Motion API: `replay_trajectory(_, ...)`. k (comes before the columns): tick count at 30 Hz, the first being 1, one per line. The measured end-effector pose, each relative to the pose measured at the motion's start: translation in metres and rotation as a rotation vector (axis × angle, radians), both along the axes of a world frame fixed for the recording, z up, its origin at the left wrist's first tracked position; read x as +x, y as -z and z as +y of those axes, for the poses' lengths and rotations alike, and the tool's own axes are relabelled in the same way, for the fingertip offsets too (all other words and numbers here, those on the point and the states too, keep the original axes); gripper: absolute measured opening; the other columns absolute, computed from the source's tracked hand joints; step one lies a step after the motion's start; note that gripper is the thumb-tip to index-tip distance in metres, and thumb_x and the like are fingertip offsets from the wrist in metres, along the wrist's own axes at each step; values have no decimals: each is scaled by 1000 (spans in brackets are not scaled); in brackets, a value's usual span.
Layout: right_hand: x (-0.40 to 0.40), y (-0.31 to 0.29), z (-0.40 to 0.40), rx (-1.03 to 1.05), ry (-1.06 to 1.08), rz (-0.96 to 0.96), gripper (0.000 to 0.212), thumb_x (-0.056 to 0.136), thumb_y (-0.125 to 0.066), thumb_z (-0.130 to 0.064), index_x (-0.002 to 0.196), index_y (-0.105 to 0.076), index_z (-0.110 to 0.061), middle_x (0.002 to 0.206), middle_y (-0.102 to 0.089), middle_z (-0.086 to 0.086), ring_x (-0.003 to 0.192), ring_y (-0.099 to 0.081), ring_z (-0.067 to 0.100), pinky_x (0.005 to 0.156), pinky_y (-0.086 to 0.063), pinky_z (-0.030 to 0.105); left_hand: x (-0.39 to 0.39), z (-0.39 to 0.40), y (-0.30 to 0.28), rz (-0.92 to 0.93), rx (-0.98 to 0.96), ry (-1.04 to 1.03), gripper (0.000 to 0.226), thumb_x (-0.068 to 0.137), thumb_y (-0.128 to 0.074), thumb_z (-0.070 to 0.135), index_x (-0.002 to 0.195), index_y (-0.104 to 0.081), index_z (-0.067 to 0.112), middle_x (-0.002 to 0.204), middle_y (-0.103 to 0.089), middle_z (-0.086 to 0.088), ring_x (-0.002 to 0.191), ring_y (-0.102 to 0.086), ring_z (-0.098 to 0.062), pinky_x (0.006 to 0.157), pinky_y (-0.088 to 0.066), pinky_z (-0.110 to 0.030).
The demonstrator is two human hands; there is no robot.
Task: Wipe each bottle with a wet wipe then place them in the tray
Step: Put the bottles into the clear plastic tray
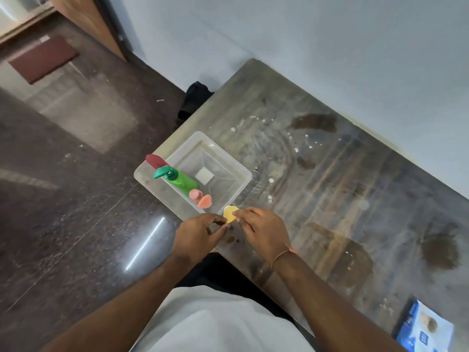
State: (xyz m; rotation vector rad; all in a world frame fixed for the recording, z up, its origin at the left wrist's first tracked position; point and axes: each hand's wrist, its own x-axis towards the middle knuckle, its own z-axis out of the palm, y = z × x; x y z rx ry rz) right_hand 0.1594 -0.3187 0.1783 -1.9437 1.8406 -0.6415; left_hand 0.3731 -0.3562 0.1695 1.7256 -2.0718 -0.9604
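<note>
A clear plastic tray stands at the table's left edge. Inside it are a green pump bottle, a dark red bottle behind that, and a pink bottle at the near side. Just outside the tray's near corner, a yellow-topped bottle is seen from above; only its top shows. My right hand has its fingertips closed on that top. My left hand pinches the bottle from the left, its fingers curled over the body. I see no wipe in either hand.
The stained wooden table runs along the white wall to the right. A blue wet-wipe pack lies at its near right corner. Dark polished floor lies to the left, and a black object sits past the table's far edge.
</note>
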Motion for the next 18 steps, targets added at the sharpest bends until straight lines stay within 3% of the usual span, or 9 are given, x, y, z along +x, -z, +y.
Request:
replay_trajectory(3,12,3,-16,-3,-26,10,26,95,-77,-16,117,-81,-29,106,-77,-10,92,-67,15,77,-44,20,12,-11,-3,11,11,-21,24,84,-73,63,100,-76,46,88,-71,27,64,-64,2,62,-50,-22)
replay_trajectory(8,26,15,-36,29,-59,11,26,95,-75,-17,118,-80,-27,104,-77,-8,91,-69,20,75,-56,32,26,-25,3,13,59,-39,24,85,-70,63,102,-76,47,95,-74,26,66,-66,1,65,-55,-26)
replay_trajectory(18,39,36,-60,95,-93,25,25,100,-67,-23,122,-79,-28,103,-78,-6,90,-70,21,76,-56,35,35,-41,20,-1,147,-84,24,86,-73,62,106,-77,49,91,-75,26,69,-68,-1,69,-59,-30)
